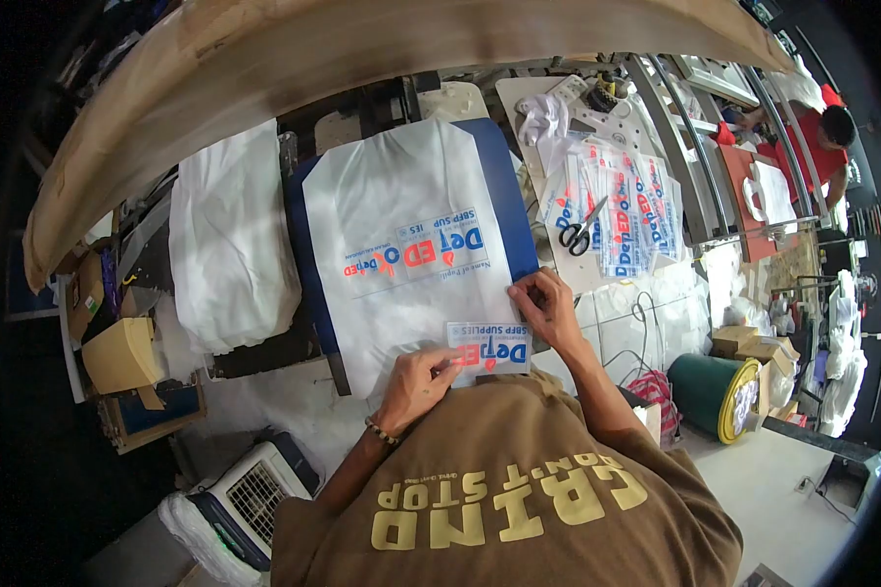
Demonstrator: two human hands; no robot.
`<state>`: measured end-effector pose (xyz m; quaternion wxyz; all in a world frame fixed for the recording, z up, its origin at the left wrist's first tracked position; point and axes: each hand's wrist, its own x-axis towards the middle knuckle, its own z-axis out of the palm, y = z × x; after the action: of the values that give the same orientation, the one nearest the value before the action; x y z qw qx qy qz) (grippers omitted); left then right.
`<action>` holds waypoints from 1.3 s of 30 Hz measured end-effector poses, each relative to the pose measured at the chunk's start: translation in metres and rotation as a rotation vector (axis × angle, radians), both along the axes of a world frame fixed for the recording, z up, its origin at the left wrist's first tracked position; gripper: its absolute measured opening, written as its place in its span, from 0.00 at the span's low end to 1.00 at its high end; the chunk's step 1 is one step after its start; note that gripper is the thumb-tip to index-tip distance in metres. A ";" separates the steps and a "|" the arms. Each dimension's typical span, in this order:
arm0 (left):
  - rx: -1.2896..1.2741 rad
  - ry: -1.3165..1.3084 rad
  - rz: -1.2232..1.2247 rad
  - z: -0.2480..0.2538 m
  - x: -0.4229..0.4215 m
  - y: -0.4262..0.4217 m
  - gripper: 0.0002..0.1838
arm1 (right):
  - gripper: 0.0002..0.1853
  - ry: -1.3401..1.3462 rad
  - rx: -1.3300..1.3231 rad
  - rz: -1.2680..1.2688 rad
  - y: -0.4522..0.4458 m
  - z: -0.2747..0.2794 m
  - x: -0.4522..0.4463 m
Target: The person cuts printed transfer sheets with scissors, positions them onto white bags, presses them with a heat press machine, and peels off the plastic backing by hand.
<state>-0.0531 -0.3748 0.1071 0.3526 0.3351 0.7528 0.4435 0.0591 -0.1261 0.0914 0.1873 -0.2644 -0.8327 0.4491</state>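
Observation:
A white fabric piece (362,196) with blue and red print lies over a blue board (507,186). At its near edge, close to my shirt, is a clear printed sheet (489,344) with similar lettering. My left hand (419,386) rests by the left side of this sheet, fingers closed at its edge. On the right, my right hand (546,305) has thumb and forefinger pinched together at the fabric's edge, above the sheet's right corner. What lies between those fingertips is too small to make out.
White cloths (230,235) are stacked on the left. Black scissors (579,233) lie by a pile of printed sheets (636,220) at the right. Beyond metal rails, a person in red (811,147) is at the upper right. A green bin (705,391) stands lower right.

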 end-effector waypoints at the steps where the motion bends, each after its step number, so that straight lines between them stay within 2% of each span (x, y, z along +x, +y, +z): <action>1: -0.013 0.024 -0.017 0.003 -0.001 0.001 0.12 | 0.08 -0.001 -0.001 -0.001 0.000 -0.001 0.000; 4: -0.023 0.037 -0.024 0.002 -0.001 0.000 0.11 | 0.10 -0.027 -0.003 0.007 0.002 -0.001 0.001; 6: -0.004 0.019 -0.030 0.002 -0.001 0.006 0.11 | 0.11 -0.040 -0.172 0.046 0.008 0.003 0.007; 7: 0.041 -0.038 -0.016 0.003 -0.003 0.011 0.10 | 0.11 -0.045 -0.161 0.030 0.014 0.006 0.011; 9: 0.092 -0.099 -0.018 0.009 -0.005 0.029 0.09 | 0.15 -0.026 -0.456 0.269 0.027 0.016 0.020; 10: 0.090 -0.055 -0.033 0.013 -0.009 0.043 0.08 | 0.22 -0.029 -0.718 0.324 0.033 0.023 0.026; 13: 0.111 0.045 -0.111 0.032 -0.025 0.098 0.06 | 0.27 0.000 -0.644 0.341 0.058 0.037 0.042; 15: 0.136 0.103 -0.184 0.036 -0.030 0.134 0.06 | 0.32 0.053 -0.794 0.209 0.073 0.047 0.056; 19: 0.221 -0.001 -0.237 0.006 -0.030 0.202 0.05 | 0.36 0.172 -0.797 0.122 0.094 0.061 0.089; 21: 0.269 0.109 -0.182 0.008 -0.024 0.234 0.07 | 0.37 0.214 -0.818 0.099 0.105 0.056 0.107; 22: 0.209 0.092 -0.132 -0.002 -0.021 0.252 0.08 | 0.38 0.232 -0.798 0.090 0.111 0.044 0.116; 25: 0.153 0.375 -0.207 -0.028 -0.014 0.299 0.08 | 0.35 0.264 -0.771 0.043 0.121 0.038 0.136; 26: 0.156 0.376 -0.217 -0.047 -0.011 0.315 0.08 | 0.33 0.250 -0.729 0.016 0.125 0.034 0.142; 28: -0.129 0.678 -0.367 -0.092 -0.004 0.342 0.12 | 0.29 0.255 -0.694 -0.045 0.131 0.032 0.149; 30: -0.070 0.723 -0.365 -0.131 0.003 0.347 0.12 | 0.30 0.257 -0.697 -0.072 0.138 0.033 0.155; 31: -0.012 0.766 -0.358 -0.141 0.006 0.347 0.12 | 0.31 0.255 -0.700 -0.095 0.142 0.032 0.157; 32: -0.040 0.823 -0.483 -0.109 0.013 0.344 0.15 | 0.31 0.256 -0.701 -0.097 0.146 0.032 0.159; 34: -0.074 0.823 -0.402 -0.121 0.020 0.352 0.16 | 0.32 0.318 -0.760 -0.114 0.154 0.029 0.163; 36: -0.182 0.851 -0.244 -0.102 0.033 0.357 0.17 | 0.32 0.356 -0.799 -0.119 0.161 0.025 0.162; 37: -0.183 0.851 -0.240 -0.115 0.033 0.360 0.17 | 0.33 0.395 -0.837 -0.120 0.165 0.024 0.161; 39: 0.223 0.775 -0.129 -0.161 0.028 0.368 0.16 | 0.33 0.380 -0.832 -0.126 0.172 0.028 0.160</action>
<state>-0.0249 -0.0067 -0.0542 0.0314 0.5602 0.7546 0.3402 0.2189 0.0454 0.1191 0.2418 -0.2803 -0.5147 0.7734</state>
